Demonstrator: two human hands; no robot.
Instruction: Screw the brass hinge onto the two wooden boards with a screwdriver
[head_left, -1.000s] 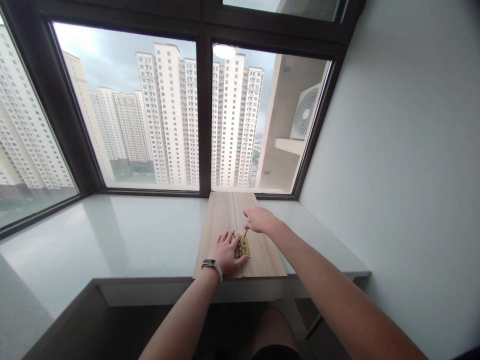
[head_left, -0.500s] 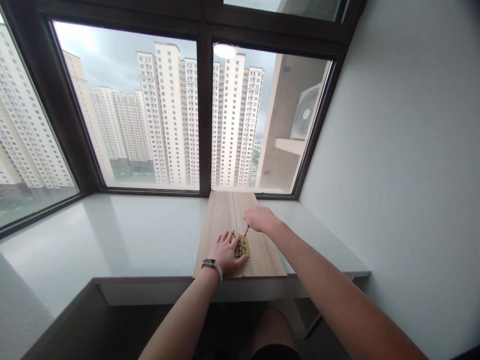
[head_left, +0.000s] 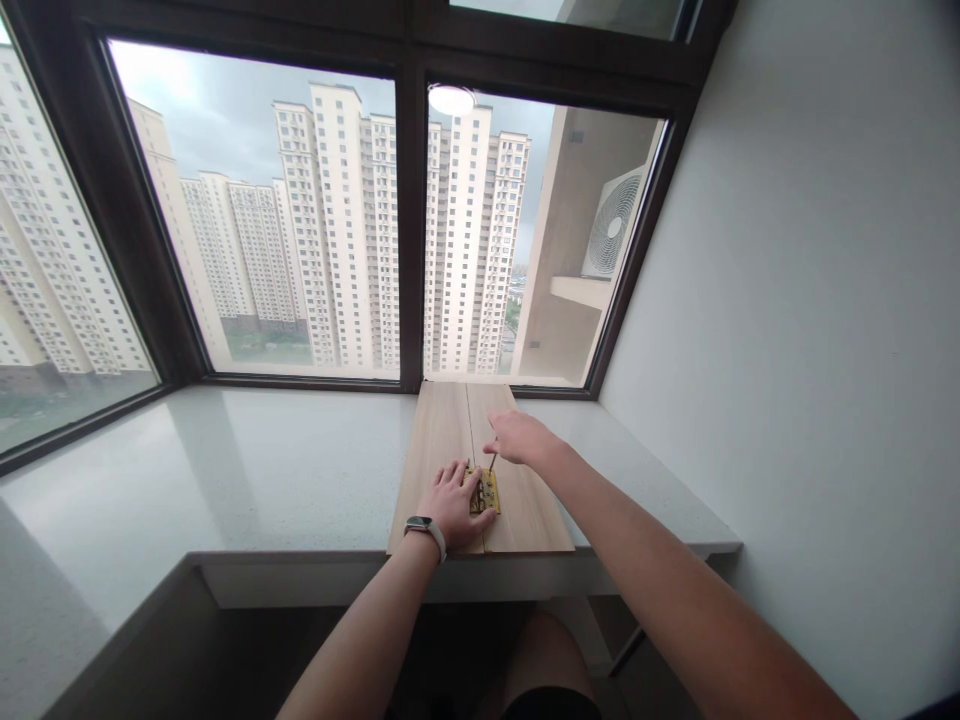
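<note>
A brass-coloured hinge (head_left: 490,492) with screws in its right leaf lies over the seam between two light wooden boards (head_left: 525,515). My left hand (head_left: 454,503) rests flat on its left part, fingers spread, thumb along the near edge, hiding much of that side. Above the far right corner, my right hand (head_left: 517,437) is closed around a screwdriver (head_left: 492,464). Only the thin metal shaft shows; the handle is hidden in the fist. The shaft points down at the right leaf, almost upright, and its tip meets the hinge near a screw.
The boards lie on a pale stone windowsill counter (head_left: 300,470), reaching its front edge. Dark window frames (head_left: 410,230) stand behind, and a white wall (head_left: 810,300) rises on the right. My leg (head_left: 547,655) shows below the counter.
My right hand has shifted slightly and its grip has turned, with the fingers now covering more of the screwdriver's top. My left hand and the hinge stay in place.
</note>
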